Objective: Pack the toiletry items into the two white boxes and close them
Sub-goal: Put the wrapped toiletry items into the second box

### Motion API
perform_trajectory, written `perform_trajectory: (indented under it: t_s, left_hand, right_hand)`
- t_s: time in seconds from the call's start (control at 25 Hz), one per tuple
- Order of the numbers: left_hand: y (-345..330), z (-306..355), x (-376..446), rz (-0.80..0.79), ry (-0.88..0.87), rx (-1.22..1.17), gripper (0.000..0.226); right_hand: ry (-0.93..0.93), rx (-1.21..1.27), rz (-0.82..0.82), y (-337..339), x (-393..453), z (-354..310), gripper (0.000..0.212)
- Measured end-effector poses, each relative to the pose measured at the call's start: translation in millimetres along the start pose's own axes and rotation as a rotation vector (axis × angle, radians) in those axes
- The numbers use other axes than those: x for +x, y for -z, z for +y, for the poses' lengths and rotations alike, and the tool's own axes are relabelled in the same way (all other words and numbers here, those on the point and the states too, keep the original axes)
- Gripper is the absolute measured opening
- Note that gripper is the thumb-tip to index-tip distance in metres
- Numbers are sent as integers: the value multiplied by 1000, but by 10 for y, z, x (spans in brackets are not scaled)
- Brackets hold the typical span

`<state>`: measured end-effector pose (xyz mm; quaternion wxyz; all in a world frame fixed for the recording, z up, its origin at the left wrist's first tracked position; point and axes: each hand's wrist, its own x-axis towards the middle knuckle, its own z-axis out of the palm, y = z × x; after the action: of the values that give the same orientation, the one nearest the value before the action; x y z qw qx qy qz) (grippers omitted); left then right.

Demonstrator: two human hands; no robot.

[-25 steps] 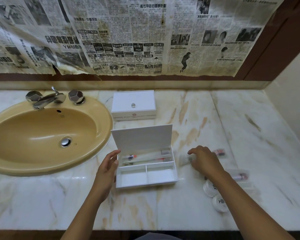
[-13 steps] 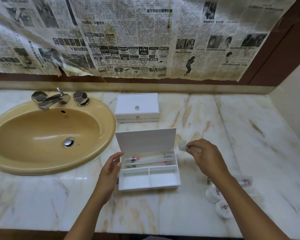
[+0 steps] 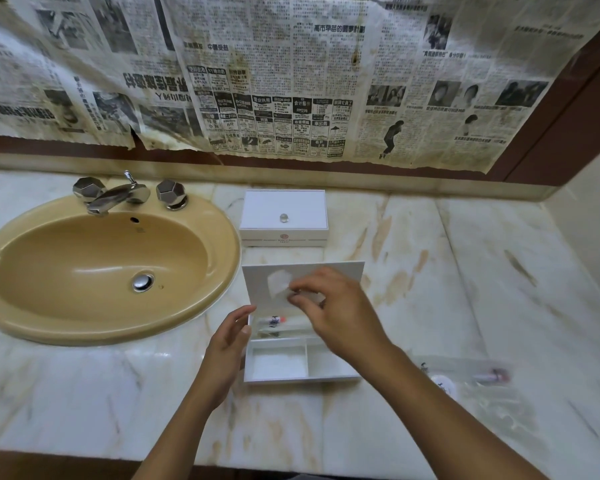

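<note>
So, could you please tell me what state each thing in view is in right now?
Near white box: open, lid upright, a wrapped item in its back compartment, front left compartment empty.
Far white box: closed.
Right hand: pinching a clear sachet over the open box.
Left hand: open, at the box's left side.
Tap: no water running.
Sink: empty.

A tan oval sink (image 3: pixel 84 327) is set into the left of the pale marble counter (image 3: pixel 465 271), with a chrome drain (image 3: pixel 142 282) at its bottom. A chrome faucet (image 3: pixel 113 199) stands at its back rim between two faceted knobs (image 3: pixel 89 188). Stained, torn newspaper sheets (image 3: pixel 291 81) cover the wall above.
</note>
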<state>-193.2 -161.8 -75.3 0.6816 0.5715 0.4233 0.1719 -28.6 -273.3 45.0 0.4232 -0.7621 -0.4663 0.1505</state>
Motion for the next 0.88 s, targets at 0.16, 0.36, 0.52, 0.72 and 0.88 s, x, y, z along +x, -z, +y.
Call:
perform_trajectory:
  t_s: [0.16, 0.36, 0.52, 0.72, 0.88]
  left_hand:
    - [0, 27, -17, -9, -6, -1, 34]
    - [24, 39, -29, -26, 4, -54, 37]
    - [33, 44, -28, -28, 1, -61, 32]
    - [39, -4, 10, -39, -11, -81, 30]
    - [44, -18, 23, -42, -10, -63, 31]
  right_hand:
    - [-42, -369, -216, -406, 53, 169, 17]
    - [-78, -544, -358, -771, 37, 317, 18]
    - [-190, -374, -435, -809, 74, 415, 32]
    - [-216, -398, -607, -906, 1, 491, 57]
    - [-125, -468, -529, -859, -28, 442, 56]
